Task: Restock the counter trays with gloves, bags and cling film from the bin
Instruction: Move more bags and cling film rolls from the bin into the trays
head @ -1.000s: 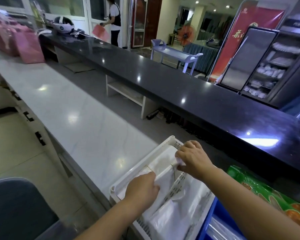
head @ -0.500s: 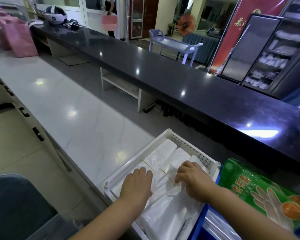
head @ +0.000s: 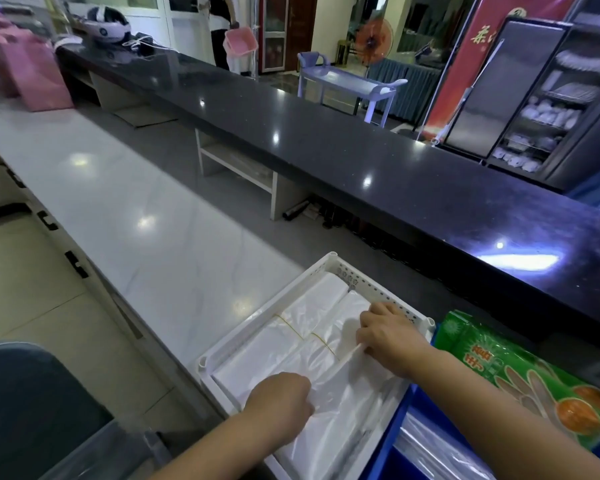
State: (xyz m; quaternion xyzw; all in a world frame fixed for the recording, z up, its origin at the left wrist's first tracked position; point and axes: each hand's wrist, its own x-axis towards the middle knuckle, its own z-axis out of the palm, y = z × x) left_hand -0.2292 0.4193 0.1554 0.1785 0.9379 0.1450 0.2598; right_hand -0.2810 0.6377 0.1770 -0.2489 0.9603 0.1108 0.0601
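A white perforated plastic tray (head: 264, 309) sits on a glossy white marble-look counter (head: 136, 202) and holds banded white plastic bags (head: 312, 306). The left hand (head: 281, 398) clenches a fold of bag at the tray's near end; the right hand (head: 390, 337), fingers curled, grips the bags by the tray's right wall. Right of the tray lie a green glove packet (head: 520, 372) and a blue bin (head: 392, 434). Beyond the tray runs a long black stone counter (head: 361, 161), with pink paper bags (head: 32, 77) far to the left.
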